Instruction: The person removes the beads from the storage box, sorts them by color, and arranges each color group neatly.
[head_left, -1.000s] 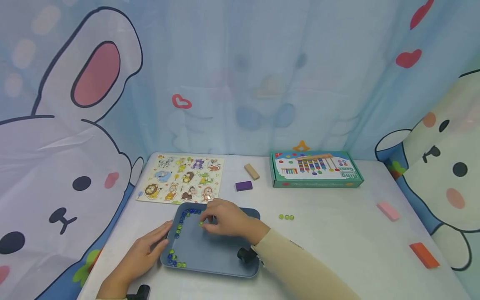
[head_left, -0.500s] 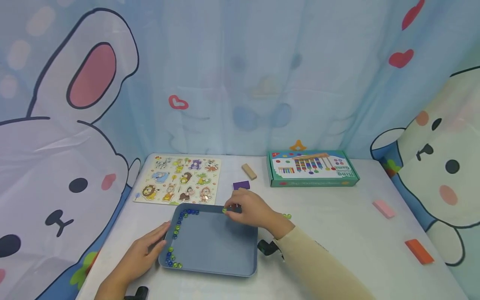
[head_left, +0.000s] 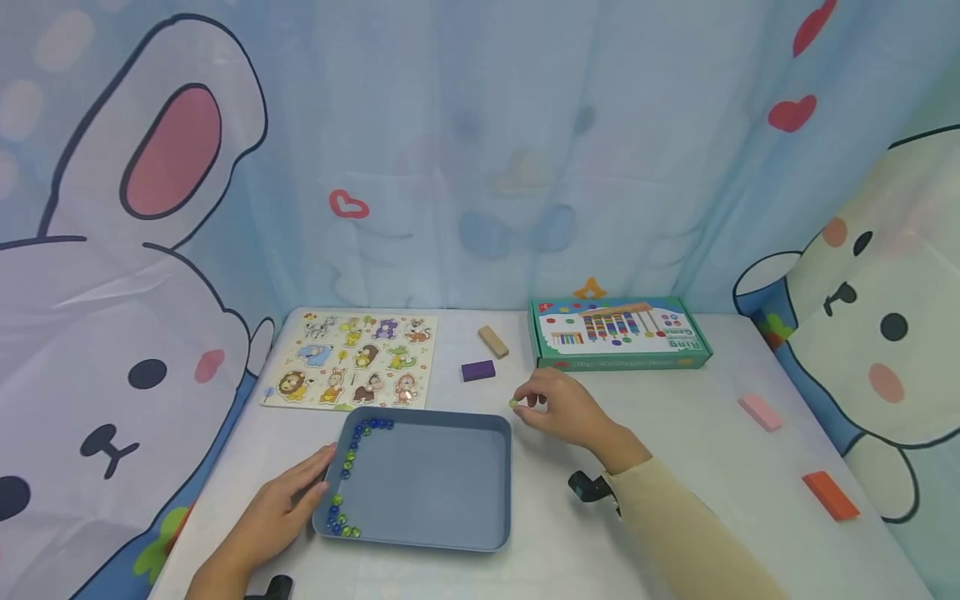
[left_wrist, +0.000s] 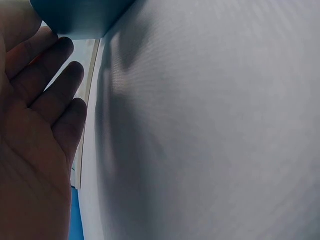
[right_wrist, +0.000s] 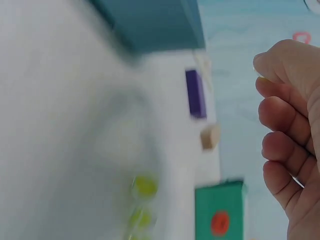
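Between thumb and fingertips my right hand (head_left: 568, 408) pinches a small yellow-green marble (head_left: 513, 403), above the table just right of the blue-grey tray (head_left: 431, 479). In the right wrist view only a sliver of that marble shows. My left hand (head_left: 281, 504) rests its extended fingers against the tray's left edge. Along the tray's left wall and upper-left corner runs a bent row of blue and yellow-green marbles (head_left: 356, 436); a second cluster of marbles (head_left: 335, 518) lines the lower-left corner. Yellow-green marbles (right_wrist: 145, 185) lie on the table, hidden in the head view.
An animal puzzle board (head_left: 352, 358) lies behind the tray, with a purple block (head_left: 478, 370) and a wooden block (head_left: 493, 341) beside it. A green game box (head_left: 618, 333) stands at the back. Pink (head_left: 761, 412) and orange (head_left: 830, 496) blocks lie far right.
My right hand has moved from over the tray rightward past its right edge, keeping the yellow-green marble pinched. My left hand stays at the tray's left edge. The head view has shifted slightly.
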